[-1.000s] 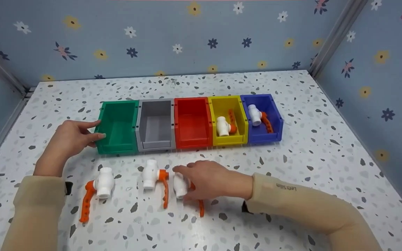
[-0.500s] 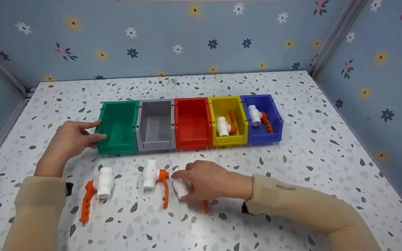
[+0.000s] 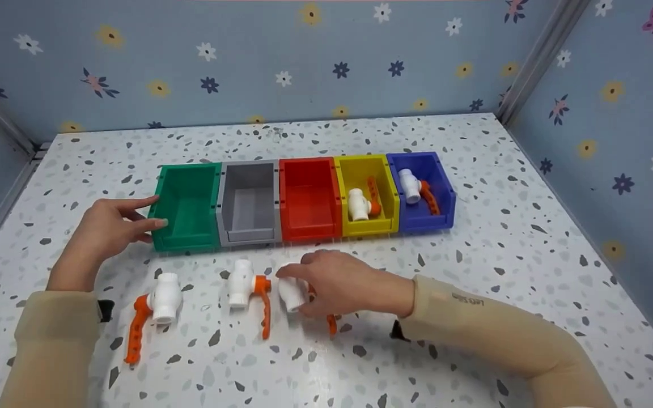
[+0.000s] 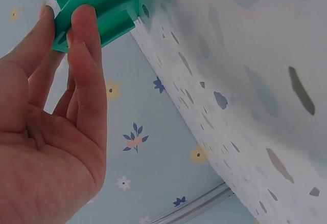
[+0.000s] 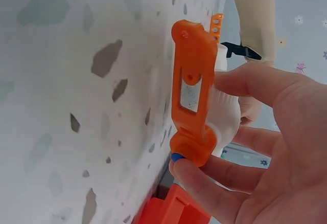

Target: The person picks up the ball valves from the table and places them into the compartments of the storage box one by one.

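My left hand (image 3: 105,231) pinches the left wall of the green bin (image 3: 186,242) between thumb and fingers; the left wrist view shows the fingertips on the green plastic edge (image 4: 118,27). With my right hand (image 3: 340,283) I hold a white ball valve (image 3: 292,294) with an orange lever, partly hidden under the fingers. In the right wrist view, its orange handle (image 5: 193,96) faces the camera, gripped by thumb and fingers. Left of it lies a second ball valve (image 3: 241,284). Another ball valve (image 3: 166,300) lies nearest my left forearm.
Joined to the green bin in a row are a grey bin (image 3: 251,236), a red bin (image 3: 310,233), a yellow bin (image 3: 370,228) and a blue bin (image 3: 427,222). One valve lies in the yellow bin, another in the blue. Flowered panels (image 3: 281,51) border the speckled table (image 3: 417,368).
My right hand has taken a firmer hold of its valve and shifted slightly up towards the bins; the lever end has swung to the right. The left hand stays at the green bin.
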Motion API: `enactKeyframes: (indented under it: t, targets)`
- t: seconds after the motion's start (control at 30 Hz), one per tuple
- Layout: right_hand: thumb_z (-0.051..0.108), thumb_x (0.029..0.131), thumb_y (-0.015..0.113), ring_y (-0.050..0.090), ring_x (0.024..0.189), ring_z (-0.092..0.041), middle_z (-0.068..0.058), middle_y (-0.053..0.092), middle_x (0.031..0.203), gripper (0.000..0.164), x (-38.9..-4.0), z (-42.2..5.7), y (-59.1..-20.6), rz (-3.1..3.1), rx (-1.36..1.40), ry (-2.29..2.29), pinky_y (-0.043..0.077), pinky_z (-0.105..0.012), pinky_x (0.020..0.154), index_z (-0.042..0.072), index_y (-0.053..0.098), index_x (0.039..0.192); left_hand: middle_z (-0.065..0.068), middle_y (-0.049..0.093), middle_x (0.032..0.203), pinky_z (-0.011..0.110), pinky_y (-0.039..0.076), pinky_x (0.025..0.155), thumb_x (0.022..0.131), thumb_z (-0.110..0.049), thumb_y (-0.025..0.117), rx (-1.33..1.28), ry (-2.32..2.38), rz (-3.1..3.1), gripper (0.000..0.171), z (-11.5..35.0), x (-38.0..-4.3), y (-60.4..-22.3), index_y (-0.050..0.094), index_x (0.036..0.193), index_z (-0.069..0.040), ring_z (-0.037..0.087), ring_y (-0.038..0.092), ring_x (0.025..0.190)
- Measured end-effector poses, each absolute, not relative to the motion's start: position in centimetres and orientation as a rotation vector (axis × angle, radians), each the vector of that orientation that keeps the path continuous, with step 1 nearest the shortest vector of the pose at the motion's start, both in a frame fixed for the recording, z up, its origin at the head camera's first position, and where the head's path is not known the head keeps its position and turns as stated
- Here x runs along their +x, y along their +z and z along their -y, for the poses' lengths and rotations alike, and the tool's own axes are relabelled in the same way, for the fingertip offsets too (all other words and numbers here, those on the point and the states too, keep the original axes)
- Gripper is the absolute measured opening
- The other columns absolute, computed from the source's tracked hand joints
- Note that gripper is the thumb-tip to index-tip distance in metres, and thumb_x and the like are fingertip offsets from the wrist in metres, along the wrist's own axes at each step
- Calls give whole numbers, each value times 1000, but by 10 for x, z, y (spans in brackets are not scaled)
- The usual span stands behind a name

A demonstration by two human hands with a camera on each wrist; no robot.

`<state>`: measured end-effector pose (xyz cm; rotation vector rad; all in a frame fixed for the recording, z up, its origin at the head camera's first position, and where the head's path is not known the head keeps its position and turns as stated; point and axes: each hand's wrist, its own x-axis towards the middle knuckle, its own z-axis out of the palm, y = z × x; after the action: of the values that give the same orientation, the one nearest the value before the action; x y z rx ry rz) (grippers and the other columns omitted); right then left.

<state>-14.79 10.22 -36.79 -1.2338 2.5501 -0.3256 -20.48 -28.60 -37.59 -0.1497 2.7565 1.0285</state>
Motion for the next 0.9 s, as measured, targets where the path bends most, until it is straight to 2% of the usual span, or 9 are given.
enactKeyframes:
  t: [0.13,0.27,0.67,0.9]
  targets:
    - [35,87,77,53,69,-12,2,61,87,59,-152,-103,-362,-2566,-1216,-329,45,-26,62,25,56,141,22,53,117,44,49,83,93,-44,69,-164,988,-2758,73,284,-206,-375,38,154,-18,33,70,97]
    - [36,86,77,53,71,-13,0,63,92,59,-156,-104,-359,-2581,-1204,-352,47,-26,64,23,56,141,21,54,113,38,45,74,93,-43,70,-183,973,-2750,74,283,-206,-375,37,154,-20,34,69,98]
    - [38,86,76,55,86,-14,3,62,100,58,-180,-102,-348,-2694,-1071,-323,50,-31,74,26,56,139,21,60,111,40,46,76,91,-43,72,-203,972,-2741,75,282,-208,-373,37,154,-20,32,70,95]
    - [33,84,79,56,86,-15,3,64,99,56,-193,-101,-345,-2754,-1073,-309,50,-33,78,25,59,136,22,61,111,46,48,82,91,-43,72,-207,968,-2749,75,282,-206,-372,38,153,-19,33,70,95]
